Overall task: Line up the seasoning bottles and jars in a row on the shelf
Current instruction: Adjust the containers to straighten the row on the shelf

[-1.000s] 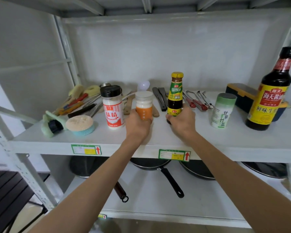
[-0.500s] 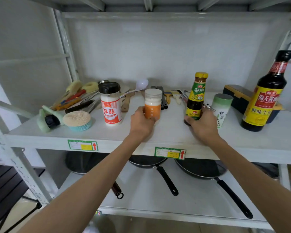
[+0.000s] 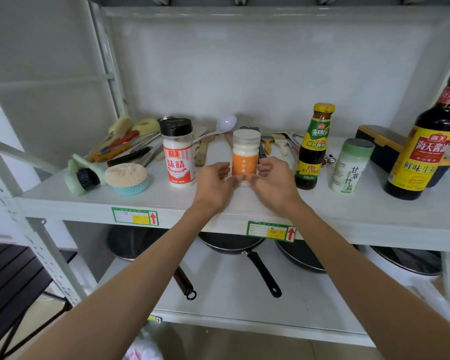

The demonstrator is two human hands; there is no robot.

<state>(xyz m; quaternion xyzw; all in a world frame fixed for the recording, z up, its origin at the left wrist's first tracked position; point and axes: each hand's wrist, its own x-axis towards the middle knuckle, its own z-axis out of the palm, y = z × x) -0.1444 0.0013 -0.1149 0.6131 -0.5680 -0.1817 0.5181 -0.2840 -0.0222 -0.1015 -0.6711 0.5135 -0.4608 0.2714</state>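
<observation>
both hands (image 3: 244, 183) cup the orange jar (image 3: 245, 158), thumbs touching.

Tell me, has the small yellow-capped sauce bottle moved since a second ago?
Yes. The yellow-capped sauce bottle moved right, from above the shelf-edge label to beside the green salt canister.

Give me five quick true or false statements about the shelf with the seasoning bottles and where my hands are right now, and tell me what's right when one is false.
1. Both hands, the left hand and the right hand, are at the orange-label jar. True.
2. The black-capped shaker lies on its side. False: it stands upright.
3. The yellow-capped bottle stands between the orange-label jar and the green canister. True.
4. The right hand holds the big soy sauce bottle. False: that bottle stands untouched at far right.
5. The shelf below is full of jars. False: it holds pans.
</observation>
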